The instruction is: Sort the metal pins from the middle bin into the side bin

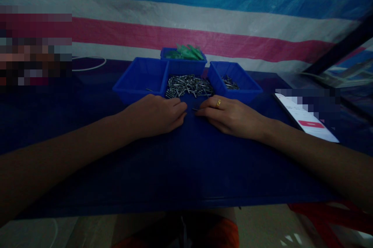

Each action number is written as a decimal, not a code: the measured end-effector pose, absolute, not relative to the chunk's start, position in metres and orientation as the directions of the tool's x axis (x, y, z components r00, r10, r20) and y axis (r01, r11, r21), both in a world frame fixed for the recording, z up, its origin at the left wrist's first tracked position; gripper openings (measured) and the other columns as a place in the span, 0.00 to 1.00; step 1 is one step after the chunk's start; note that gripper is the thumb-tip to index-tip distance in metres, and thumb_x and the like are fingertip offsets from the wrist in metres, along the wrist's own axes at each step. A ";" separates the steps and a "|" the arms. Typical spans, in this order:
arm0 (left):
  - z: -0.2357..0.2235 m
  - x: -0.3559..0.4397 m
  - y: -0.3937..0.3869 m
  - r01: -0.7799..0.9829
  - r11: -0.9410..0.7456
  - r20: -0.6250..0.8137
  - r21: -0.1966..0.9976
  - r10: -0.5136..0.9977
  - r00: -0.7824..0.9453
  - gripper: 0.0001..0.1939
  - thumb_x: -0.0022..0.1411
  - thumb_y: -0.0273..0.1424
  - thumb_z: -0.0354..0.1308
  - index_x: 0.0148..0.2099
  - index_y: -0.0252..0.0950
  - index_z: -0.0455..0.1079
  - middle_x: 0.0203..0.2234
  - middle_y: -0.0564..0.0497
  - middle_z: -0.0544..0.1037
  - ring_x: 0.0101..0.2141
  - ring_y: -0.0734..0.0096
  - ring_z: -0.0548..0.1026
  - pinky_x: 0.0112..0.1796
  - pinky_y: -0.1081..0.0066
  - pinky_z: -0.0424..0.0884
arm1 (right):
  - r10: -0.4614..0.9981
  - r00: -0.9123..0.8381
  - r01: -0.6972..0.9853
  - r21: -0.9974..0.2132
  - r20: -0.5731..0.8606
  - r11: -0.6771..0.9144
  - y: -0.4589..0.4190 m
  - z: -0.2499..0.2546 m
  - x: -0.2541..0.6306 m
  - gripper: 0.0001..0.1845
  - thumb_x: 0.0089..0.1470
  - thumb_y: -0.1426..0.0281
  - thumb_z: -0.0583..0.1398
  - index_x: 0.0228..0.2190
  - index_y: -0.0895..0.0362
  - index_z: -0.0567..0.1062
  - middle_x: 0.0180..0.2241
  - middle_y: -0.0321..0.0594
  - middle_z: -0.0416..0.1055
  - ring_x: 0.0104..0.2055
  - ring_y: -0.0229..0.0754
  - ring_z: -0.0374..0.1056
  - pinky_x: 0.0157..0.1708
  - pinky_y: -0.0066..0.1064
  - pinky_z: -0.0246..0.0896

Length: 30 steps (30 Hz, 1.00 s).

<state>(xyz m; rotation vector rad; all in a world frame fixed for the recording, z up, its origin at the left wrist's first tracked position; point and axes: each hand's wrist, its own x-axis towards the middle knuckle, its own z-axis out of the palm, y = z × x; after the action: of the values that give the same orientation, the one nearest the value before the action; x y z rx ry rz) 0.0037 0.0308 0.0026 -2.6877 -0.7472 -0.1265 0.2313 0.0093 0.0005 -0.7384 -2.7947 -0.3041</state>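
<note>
Both of my hands rest on a dark blue table (186, 170), just in front of a pile of small metal nails (189, 85). My left hand (159, 115) lies knuckles up with its fingers curled together; what they hold, if anything, is hidden. My right hand (229, 115), with a gold ring on one finger, pinches a small nail (194, 109) at its fingertips, which point left toward the left hand. The fingertips of the two hands are a short gap apart.
Three blue bins stand behind the pile: a left bin (140, 79), a right bin (234, 81) with some nails, and a back bin (183, 59) with green packets. A phone (305, 118) lies at the right. A striped tarp (186, 19) hangs behind.
</note>
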 end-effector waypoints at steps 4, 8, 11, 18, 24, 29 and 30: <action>0.004 0.004 0.030 0.522 -0.794 0.149 -0.311 0.501 0.852 0.14 0.65 0.34 0.41 0.38 0.35 0.66 0.29 0.50 0.74 0.23 0.71 0.72 0.20 0.72 0.52 | 0.388 -0.869 0.450 0.160 0.308 0.879 0.007 0.000 0.230 0.17 0.60 0.74 0.46 0.43 0.61 0.71 0.39 0.46 0.69 0.41 0.40 0.64 0.39 0.32 0.64; 0.001 0.002 0.032 0.496 -0.804 0.191 -0.328 0.458 0.868 0.13 0.64 0.34 0.42 0.37 0.36 0.66 0.26 0.51 0.73 0.21 0.72 0.71 0.19 0.72 0.49 | 0.364 -0.876 0.431 0.172 0.316 0.886 0.005 0.001 0.231 0.16 0.60 0.74 0.46 0.43 0.60 0.71 0.39 0.46 0.70 0.41 0.40 0.65 0.37 0.33 0.65; 0.000 0.000 0.033 0.459 -0.820 0.222 -0.342 0.404 0.887 0.13 0.64 0.34 0.42 0.36 0.36 0.66 0.25 0.52 0.72 0.20 0.74 0.69 0.19 0.73 0.48 | 0.351 -0.880 0.421 0.184 0.319 0.888 0.004 0.002 0.230 0.16 0.61 0.74 0.46 0.42 0.60 0.71 0.38 0.45 0.70 0.40 0.40 0.65 0.37 0.32 0.65; 0.001 0.000 0.032 0.395 -0.831 0.255 -0.392 0.314 0.914 0.15 0.65 0.32 0.40 0.34 0.36 0.66 0.23 0.53 0.72 0.20 0.75 0.68 0.19 0.71 0.48 | 0.317 -0.887 0.397 0.202 0.337 0.896 0.003 0.004 0.229 0.15 0.60 0.75 0.46 0.41 0.61 0.71 0.38 0.45 0.71 0.40 0.40 0.65 0.35 0.31 0.65; 0.002 0.000 0.032 0.398 -0.831 0.254 -0.388 0.319 0.913 0.15 0.65 0.33 0.40 0.34 0.36 0.66 0.23 0.53 0.72 0.21 0.76 0.69 0.19 0.71 0.49 | 0.300 -0.890 0.385 0.213 0.345 0.898 0.003 0.003 0.230 0.14 0.60 0.76 0.47 0.41 0.61 0.71 0.38 0.45 0.71 0.40 0.40 0.65 0.34 0.31 0.65; 0.002 0.000 0.031 0.411 -0.829 0.282 -0.379 0.319 0.905 0.15 0.65 0.33 0.40 0.35 0.36 0.67 0.22 0.54 0.71 0.21 0.77 0.69 0.19 0.72 0.51 | 0.267 -0.893 0.361 0.223 0.361 0.905 0.003 0.004 0.229 0.13 0.59 0.76 0.48 0.40 0.63 0.71 0.37 0.45 0.71 0.39 0.40 0.65 0.33 0.30 0.65; 0.002 0.000 0.031 0.409 -0.830 0.294 -0.381 0.310 0.904 0.15 0.65 0.33 0.41 0.34 0.36 0.67 0.22 0.54 0.71 0.20 0.77 0.69 0.19 0.72 0.51 | 0.257 -0.895 0.353 0.227 0.364 0.908 0.003 0.004 0.229 0.13 0.59 0.76 0.48 0.40 0.63 0.71 0.37 0.45 0.71 0.39 0.40 0.65 0.33 0.30 0.65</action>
<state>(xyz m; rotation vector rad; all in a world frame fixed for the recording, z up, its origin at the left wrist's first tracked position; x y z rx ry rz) 0.0003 0.0312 0.0017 -2.6242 -0.5225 -0.3049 0.2289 0.0033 0.0043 -0.4511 -2.7418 -0.4130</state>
